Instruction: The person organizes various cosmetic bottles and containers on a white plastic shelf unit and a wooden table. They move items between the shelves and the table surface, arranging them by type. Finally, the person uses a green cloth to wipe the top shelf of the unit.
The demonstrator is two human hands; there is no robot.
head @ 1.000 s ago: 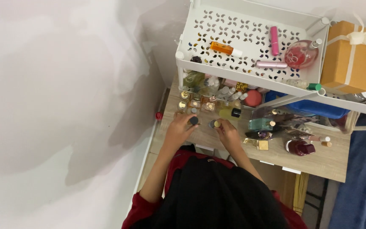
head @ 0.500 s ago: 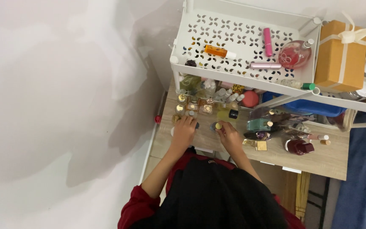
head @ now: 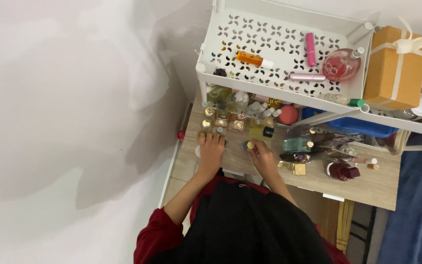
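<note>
- Left hand [head: 211, 149] flat-ish on wooden table [head: 377, 188], fingers curled over small bottles [head: 218, 124] at the front-left of the cluster; actual grip not discernible.
- Right hand [head: 262, 157] pinching a small gold-capped bottle [head: 249, 145] at the fingertips, bottle upright on or just above the table.
- Gold-capped bottle between the two hands, touching the right, near the left; right hand clearly nearer.
- Long axis of that bottle roughly vertical, cap up toward the camera.
- Rest of bottle cluster just beyond both hands, under the white rack [head: 279, 54].
- Teal bottle [head: 296, 144] just right of right hand, dark red bottle [head: 340, 171] farther right.
- Orange box [head: 391, 68] on rack, well apart from hands.
</note>
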